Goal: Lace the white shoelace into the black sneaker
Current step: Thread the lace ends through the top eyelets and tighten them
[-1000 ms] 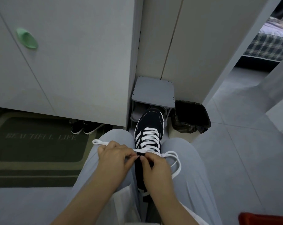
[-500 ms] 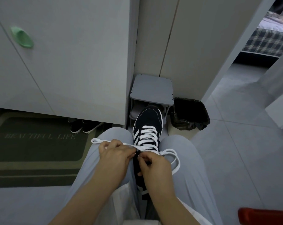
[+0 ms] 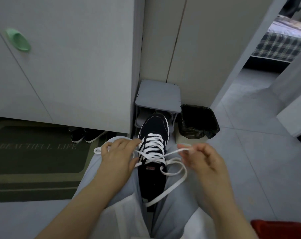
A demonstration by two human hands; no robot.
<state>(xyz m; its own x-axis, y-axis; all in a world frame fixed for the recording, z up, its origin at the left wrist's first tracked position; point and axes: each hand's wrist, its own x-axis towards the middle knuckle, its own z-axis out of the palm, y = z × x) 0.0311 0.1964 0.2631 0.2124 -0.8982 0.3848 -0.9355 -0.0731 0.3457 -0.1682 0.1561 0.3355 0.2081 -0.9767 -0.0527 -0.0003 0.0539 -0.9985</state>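
Centre of frame: black sneaker between the person's knees, toe up-frame.
White shoelace: crossed over the eyelets, ends stretched left and right.
Left hand: grips one end.
Right hand: pinches the other.

- Both bare forearms reach forward from the lower edge of the view and lie over the thighs, well apart.
- The left grip, a bare hand, is back up. Its fingers curl over a strand of the white shoelace, and its forefinger stretches to the right.
- The right grip is also back up. Thumb and forefinger pinch the shoelace near its end, and the other fingers are loosely curled.
- The two grips are level with each other and do not touch.
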